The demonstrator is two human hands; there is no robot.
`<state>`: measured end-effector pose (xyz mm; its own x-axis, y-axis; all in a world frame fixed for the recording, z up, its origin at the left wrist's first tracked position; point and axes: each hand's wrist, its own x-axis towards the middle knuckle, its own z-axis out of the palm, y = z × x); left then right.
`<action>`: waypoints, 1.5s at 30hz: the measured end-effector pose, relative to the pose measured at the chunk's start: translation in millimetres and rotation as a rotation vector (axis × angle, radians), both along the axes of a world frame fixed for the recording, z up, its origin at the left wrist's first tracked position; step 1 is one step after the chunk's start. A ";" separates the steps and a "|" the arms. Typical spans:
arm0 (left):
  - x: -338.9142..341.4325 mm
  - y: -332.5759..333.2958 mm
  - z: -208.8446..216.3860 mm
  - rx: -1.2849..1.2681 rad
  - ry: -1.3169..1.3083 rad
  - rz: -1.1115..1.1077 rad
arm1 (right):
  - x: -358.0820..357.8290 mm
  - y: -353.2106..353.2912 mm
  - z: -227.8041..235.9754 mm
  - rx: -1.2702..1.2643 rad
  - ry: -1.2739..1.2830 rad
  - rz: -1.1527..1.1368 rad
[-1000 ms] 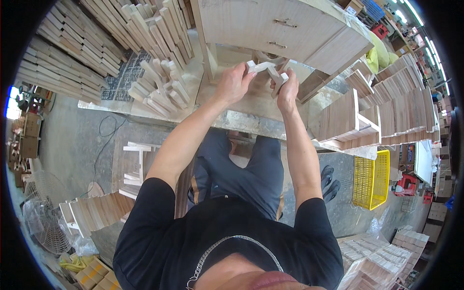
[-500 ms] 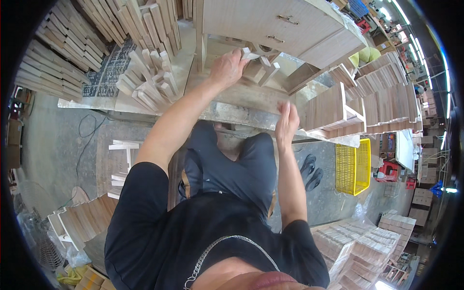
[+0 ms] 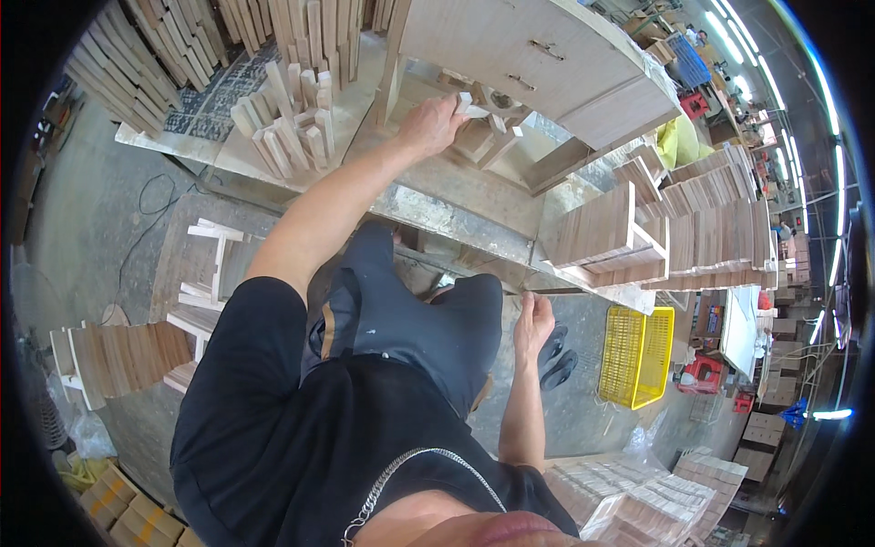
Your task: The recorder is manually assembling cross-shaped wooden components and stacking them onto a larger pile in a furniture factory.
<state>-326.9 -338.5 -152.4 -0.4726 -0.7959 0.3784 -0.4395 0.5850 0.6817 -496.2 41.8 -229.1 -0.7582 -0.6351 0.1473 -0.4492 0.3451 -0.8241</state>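
My left hand (image 3: pixel 432 126) reaches over the workbench, fingers closed around a short pale wooden stick (image 3: pixel 465 102). The stick's end sticks out beyond my fingers, close to a round metal part (image 3: pixel 498 98) under a wooden panel with two handles (image 3: pixel 538 64). Another short wooden stick (image 3: pixel 500 148) lies tilted just right of it. My right hand (image 3: pixel 533 325) hangs off the bench's near side, beside my knee, with its fingers curled in. Whether anything is inside those fingers is hidden.
Upright wooden sticks (image 3: pixel 290 123) stand bundled on the bench's left, with taller stacks behind. Stacked boards (image 3: pixel 602 228) sit at the bench's right end. On the floor are a yellow plastic basket (image 3: pixel 636 357), dark sandals (image 3: pixel 556 360), a cable and more wood stacks.
My right hand has drawn back from the bench's front edge toward me, its fingers now curled. My left hand stays at the stick. The whole view has shifted a little.
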 end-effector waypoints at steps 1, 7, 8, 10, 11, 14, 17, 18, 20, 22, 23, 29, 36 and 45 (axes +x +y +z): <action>-1.7 -3.2 -0.7 -0.015 -0.007 0.013 | -0.2 -1.5 2.0 0.006 -0.010 -0.003; -2.5 6.9 1.5 0.013 -0.013 0.002 | 9.7 -6.3 23.0 -0.031 0.006 0.050; -2.5 3.9 6.4 0.003 -0.006 0.019 | 13.1 -7.4 30.1 -0.024 0.010 0.059; -3.6 -3.7 2.2 -0.013 0.021 0.022 | 23.2 -7.3 45.2 -0.041 0.014 0.085; -4.2 -2.1 1.3 -0.021 0.022 0.017 | 28.1 -4.9 52.1 -0.051 -0.006 0.101; -2.5 -0.4 -0.3 -0.018 0.072 -0.021 | 34.9 5.1 65.2 -0.022 0.033 0.152; 6.6 8.0 -2.4 0.015 0.086 -0.019 | 35.3 9.3 76.3 0.024 0.061 0.210; 12.9 11.9 -2.9 0.017 0.083 -0.008 | 35.4 7.7 80.9 0.096 0.052 0.251; 28.9 24.9 -0.7 0.066 0.059 -0.046 | 34.5 0.4 87.8 0.172 0.035 0.320; 46.5 55.1 6.5 0.004 0.062 -0.064 | 29.5 -14.3 91.8 0.029 0.259 0.469; 57.6 66.4 13.7 -0.069 0.069 -0.110 | 17.8 -22.8 97.5 0.137 0.339 0.493; 144.5 129.6 70.2 0.718 0.440 -0.272 | 35.0 -98.8 150.8 -0.060 1.082 0.782; 218.5 150.4 84.2 0.468 0.745 0.238 | 92.1 -170.3 165.4 -0.484 0.577 0.895; 219.5 82.8 -8.2 0.061 0.106 0.906 | 145.0 -273.0 240.7 -0.485 -0.021 0.916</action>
<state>-107.4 -255.7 -160.5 0.3774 -0.8656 0.3290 -0.6462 0.0083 0.7632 -351.2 -231.3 11.6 -0.0203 -0.8456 0.5335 -0.3562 -0.4925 -0.7941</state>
